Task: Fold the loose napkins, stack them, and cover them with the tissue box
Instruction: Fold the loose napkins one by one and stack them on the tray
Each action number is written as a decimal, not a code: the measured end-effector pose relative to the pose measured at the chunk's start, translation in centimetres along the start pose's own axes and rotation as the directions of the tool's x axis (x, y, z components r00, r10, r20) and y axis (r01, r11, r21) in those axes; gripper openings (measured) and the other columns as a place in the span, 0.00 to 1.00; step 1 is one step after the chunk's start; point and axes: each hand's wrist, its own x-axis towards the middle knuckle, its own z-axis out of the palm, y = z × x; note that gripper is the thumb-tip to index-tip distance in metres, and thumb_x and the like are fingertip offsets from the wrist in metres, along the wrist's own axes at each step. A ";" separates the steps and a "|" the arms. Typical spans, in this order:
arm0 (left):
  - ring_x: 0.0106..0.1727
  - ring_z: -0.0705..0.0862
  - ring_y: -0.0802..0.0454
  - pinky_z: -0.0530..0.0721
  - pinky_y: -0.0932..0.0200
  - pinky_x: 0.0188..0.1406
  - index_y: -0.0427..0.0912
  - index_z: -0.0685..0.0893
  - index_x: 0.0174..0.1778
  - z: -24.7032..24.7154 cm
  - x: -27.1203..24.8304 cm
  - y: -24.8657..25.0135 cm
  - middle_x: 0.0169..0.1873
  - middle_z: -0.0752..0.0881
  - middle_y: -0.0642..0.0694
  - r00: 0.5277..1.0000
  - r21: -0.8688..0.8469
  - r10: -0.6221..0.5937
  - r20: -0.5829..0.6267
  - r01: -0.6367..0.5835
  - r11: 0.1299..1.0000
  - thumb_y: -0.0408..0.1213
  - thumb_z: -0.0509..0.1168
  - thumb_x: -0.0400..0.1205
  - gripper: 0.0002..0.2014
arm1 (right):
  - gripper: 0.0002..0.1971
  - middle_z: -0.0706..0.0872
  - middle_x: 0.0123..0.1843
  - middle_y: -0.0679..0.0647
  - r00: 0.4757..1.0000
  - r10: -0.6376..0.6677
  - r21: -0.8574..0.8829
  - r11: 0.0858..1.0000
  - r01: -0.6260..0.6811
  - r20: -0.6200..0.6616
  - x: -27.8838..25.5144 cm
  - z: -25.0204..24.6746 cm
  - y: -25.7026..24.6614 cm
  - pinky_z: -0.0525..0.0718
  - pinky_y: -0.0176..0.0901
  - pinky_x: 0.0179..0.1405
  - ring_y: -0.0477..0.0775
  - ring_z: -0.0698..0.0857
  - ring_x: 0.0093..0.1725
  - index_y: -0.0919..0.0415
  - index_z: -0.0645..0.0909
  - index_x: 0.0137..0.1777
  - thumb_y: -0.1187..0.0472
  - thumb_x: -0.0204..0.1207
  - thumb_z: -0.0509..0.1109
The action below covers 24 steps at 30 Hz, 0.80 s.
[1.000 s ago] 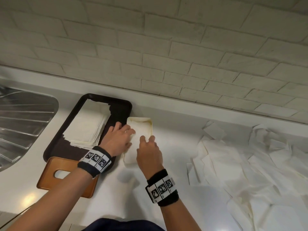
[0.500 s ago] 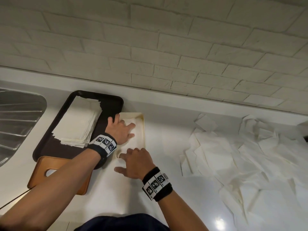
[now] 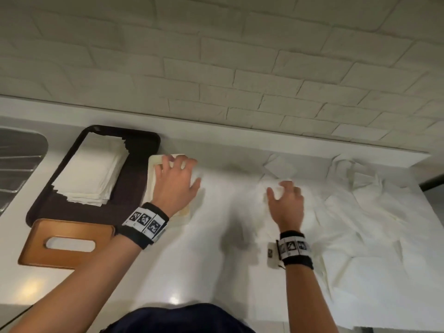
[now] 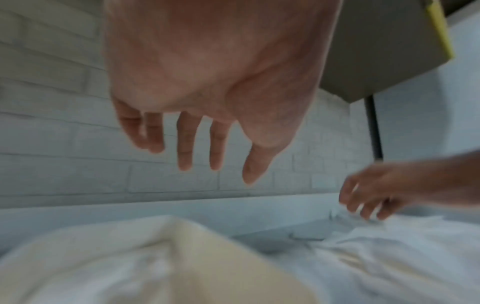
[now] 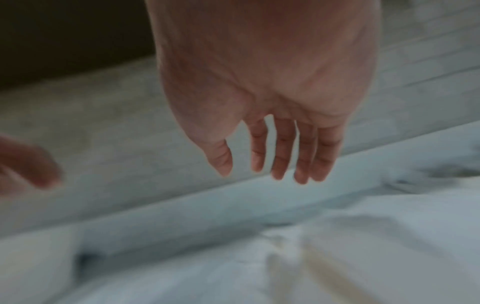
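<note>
A folded cream napkin (image 3: 153, 175) lies on the white counter just right of the dark tray (image 3: 141, 150). My left hand (image 3: 179, 173) is spread above it with straight fingers (image 4: 185, 152); the left wrist view shows them lifted off the napkin (image 4: 207, 257). My right hand (image 3: 283, 195) hovers, fingers loosely extended (image 5: 281, 156), over the near edge of the loose napkins (image 3: 360, 212), holding nothing. A stack of folded napkins (image 3: 91, 171) sits in the tray. The wooden tissue box (image 3: 64, 243) lies at the tray's near end.
A steel sink drainer (image 3: 16, 162) is at the far left. A brick wall (image 3: 216, 68) runs behind the counter. Bare counter (image 3: 204, 260) lies between my arms. A dark box with a yellow edge (image 4: 384, 51) hangs at the right.
My right hand has left the folded napkin and swung right to the loose pile. My left hand stays over the folded napkin, fingers now spread.
</note>
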 end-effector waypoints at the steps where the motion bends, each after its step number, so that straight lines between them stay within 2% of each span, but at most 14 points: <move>1: 0.66 0.78 0.32 0.79 0.39 0.56 0.49 0.86 0.68 0.3 -0.2 1.8 0.66 0.88 0.43 0.999 -0.101 0.035 -0.041 -0.039 0.994 0.52 0.74 0.82 0.20 | 0.34 0.81 0.75 0.66 0.993 0.111 -0.077 0.991 -0.108 0.032 1.1 -0.5 2.2 0.82 0.68 0.70 0.76 0.81 0.72 0.56 0.76 0.77 0.38 0.79 0.78; 3: 0.60 0.83 0.37 0.81 0.43 0.53 0.48 0.87 0.63 1.4 -0.4 5.8 0.57 0.91 0.46 0.996 -0.247 0.094 0.008 -0.089 0.965 0.49 0.73 0.85 0.14 | 0.46 0.75 0.83 0.65 0.958 0.228 -0.225 0.956 -0.187 0.176 2.5 -1.1 5.5 0.78 0.71 0.76 0.75 0.75 0.79 0.55 0.68 0.85 0.31 0.75 0.79; 4: 0.59 0.84 0.39 0.83 0.45 0.53 0.47 0.87 0.62 2.4 -0.5 7.7 0.54 0.91 0.47 0.991 -0.313 0.107 0.078 -0.077 0.947 0.49 0.71 0.87 0.12 | 0.47 0.74 0.83 0.63 0.936 0.236 -0.270 0.949 -0.163 0.263 2.7 -1.3 6.5 0.78 0.71 0.75 0.74 0.74 0.79 0.53 0.67 0.86 0.31 0.74 0.80; 7: 0.65 0.84 0.41 0.84 0.46 0.61 0.46 0.85 0.67 6.9 -0.7 13.0 0.59 0.90 0.47 0.946 -0.396 0.066 0.318 0.070 0.916 0.55 0.69 0.88 0.18 | 0.37 0.77 0.76 0.57 0.914 0.143 -0.250 0.967 -0.048 0.379 2.1 -1.2 7.7 0.80 0.69 0.69 0.71 0.78 0.75 0.44 0.70 0.81 0.34 0.78 0.78; 9: 0.73 0.78 0.39 0.82 0.41 0.69 0.45 0.79 0.77 10.1 -1.0 15.7 0.70 0.84 0.44 0.873 -0.345 0.026 0.487 0.166 0.924 0.62 0.72 0.84 0.31 | 0.27 0.81 0.69 0.55 0.928 0.094 -0.138 0.989 -0.047 0.361 1.8 -0.9 8.1 0.82 0.65 0.66 0.69 0.82 0.69 0.40 0.71 0.73 0.39 0.79 0.78; 11: 0.76 0.76 0.37 0.80 0.38 0.72 0.44 0.72 0.80 12.5 -1.5 17.4 0.74 0.79 0.42 0.824 -0.272 -0.018 0.566 0.208 0.939 0.60 0.77 0.81 0.38 | 0.20 0.85 0.62 0.55 0.948 0.040 0.011 0.999 -0.045 0.316 1.9 -0.7 8.8 0.83 0.57 0.59 0.67 0.85 0.63 0.44 0.74 0.67 0.45 0.81 0.78; 13: 0.75 0.80 0.39 0.80 0.41 0.70 0.47 0.73 0.77 13.6 -2.0 18.1 0.71 0.83 0.45 0.826 -0.301 -0.057 0.561 0.268 0.915 0.53 0.79 0.81 0.33 | 0.14 0.87 0.53 0.53 0.961 -0.012 0.153 0.988 -0.032 0.275 2.2 -1.6 9.3 0.79 0.49 0.49 0.63 0.86 0.55 0.51 0.78 0.60 0.51 0.82 0.79; 15: 0.68 0.84 0.44 0.79 0.44 0.66 0.52 0.80 0.67 13.6 -2.4 18.0 0.59 0.88 0.52 0.861 -0.342 -0.076 0.503 0.279 0.898 0.52 0.77 0.83 0.21 | 0.13 0.85 0.44 0.46 0.968 -0.037 0.294 0.955 -0.039 0.247 2.8 -3.4 9.7 0.78 0.47 0.42 0.58 0.84 0.47 0.53 0.76 0.54 0.53 0.82 0.80; 16: 0.63 0.86 0.46 0.80 0.45 0.63 0.54 0.83 0.60 13.0 -2.7 17.7 0.51 0.89 0.56 0.882 -0.374 -0.100 0.460 0.295 0.879 0.52 0.77 0.83 0.14 | 0.14 0.85 0.44 0.44 0.970 -0.042 0.364 0.930 -0.050 0.239 3.0 -4.3 9.9 0.80 0.45 0.42 0.55 0.85 0.46 0.53 0.77 0.56 0.53 0.82 0.80; 18: 0.51 0.88 0.52 0.85 0.49 0.58 0.54 0.85 0.50 11.2 -2.9 16.9 0.41 0.89 0.58 0.918 -0.518 -0.140 0.371 0.330 0.789 0.51 0.78 0.83 0.09 | 0.20 0.91 0.55 0.41 0.972 -0.054 0.530 0.845 -0.077 0.228 3.4 -6.0 10.2 0.88 0.48 0.54 0.50 0.90 0.57 0.48 0.80 0.69 0.52 0.81 0.81; 19: 0.50 0.88 0.56 0.85 0.53 0.57 0.53 0.85 0.48 10.1 -3.1 16.6 0.42 0.90 0.59 0.932 -0.591 -0.142 0.333 0.324 0.739 0.50 0.78 0.84 0.10 | 0.24 0.92 0.62 0.41 0.974 -0.056 0.603 0.793 -0.090 0.218 3.5 -6.7 10.1 0.89 0.51 0.62 0.49 0.91 0.64 0.46 0.79 0.75 0.51 0.82 0.82; 21: 0.53 0.87 0.59 0.80 0.59 0.53 0.54 0.81 0.49 7.8 -3.4 16.0 0.47 0.90 0.61 0.950 -0.661 -0.153 0.273 0.301 0.687 0.48 0.78 0.84 0.11 | 0.25 0.91 0.70 0.42 0.979 -0.073 0.704 0.705 -0.086 0.193 3.6 -8.0 9.5 0.88 0.56 0.72 0.47 0.89 0.71 0.47 0.78 0.80 0.54 0.85 0.80; 23: 0.59 0.85 0.53 0.76 0.61 0.52 0.55 0.76 0.54 6.3 -3.4 15.5 0.53 0.87 0.60 0.952 -0.674 -0.161 0.260 0.299 0.676 0.44 0.78 0.85 0.14 | 0.25 0.90 0.72 0.44 0.982 -0.118 0.771 0.635 -0.039 0.147 3.5 -9.4 8.3 0.87 0.52 0.76 0.46 0.88 0.73 0.51 0.77 0.82 0.58 0.88 0.77; 24: 0.66 0.82 0.51 0.75 0.61 0.57 0.57 0.75 0.58 5.7 -3.4 15.4 0.61 0.86 0.58 0.956 -0.657 -0.147 0.255 0.283 0.698 0.44 0.79 0.84 0.17 | 0.25 0.89 0.74 0.45 0.981 -0.147 0.796 0.605 -0.009 0.123 3.3 -10.1 7.6 0.85 0.49 0.77 0.46 0.87 0.75 0.54 0.75 0.84 0.61 0.89 0.76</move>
